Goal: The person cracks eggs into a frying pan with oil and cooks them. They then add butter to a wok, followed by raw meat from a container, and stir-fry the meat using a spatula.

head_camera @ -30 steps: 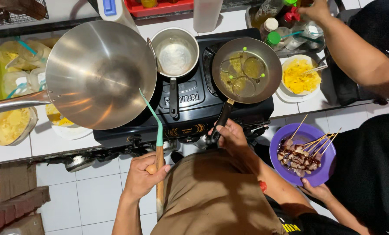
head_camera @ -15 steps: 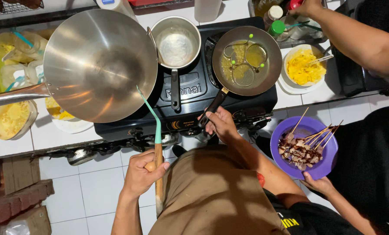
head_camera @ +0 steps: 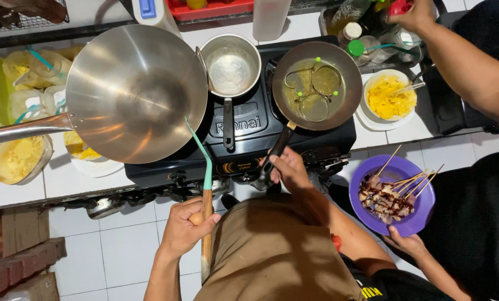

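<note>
Three pans sit on the black stove [head_camera: 244, 139] below me, and I take them by size. The big steel wok [head_camera: 135, 92] covers the left burner, tilted up a little with its long handle running off to the left over the white tiled worktop [head_camera: 20, 189]; it looks empty and dry, so I judge it parked there rather than in use. The dark frying pan [head_camera: 316, 83] sits on the right burner, with a shallow pool of oil and round metal ring moulds with green knobs lying in it. Between the two stands the small steel saucepan [head_camera: 231, 64], its handle pointing toward me, apparently empty. My right hand [head_camera: 288, 170] is closed round the end of the frying pan's black handle, probably to hold the pan steady on the burner. My left hand [head_camera: 185, 228] is wrapped round the wooden handle of a teal-headed spatula [head_camera: 205, 184], whose thin tip leans against the rim of the wok, kept clear of the oil. To the right another person's hand [head_camera: 408, 245] holds a purple bowl [head_camera: 394, 195] of skewered meat in dark sauce from underneath, just beside my right forearm. Beyond the frying pan a white plate [head_camera: 389, 100] carries yellow shredded food, near enough to serve from.
</note>
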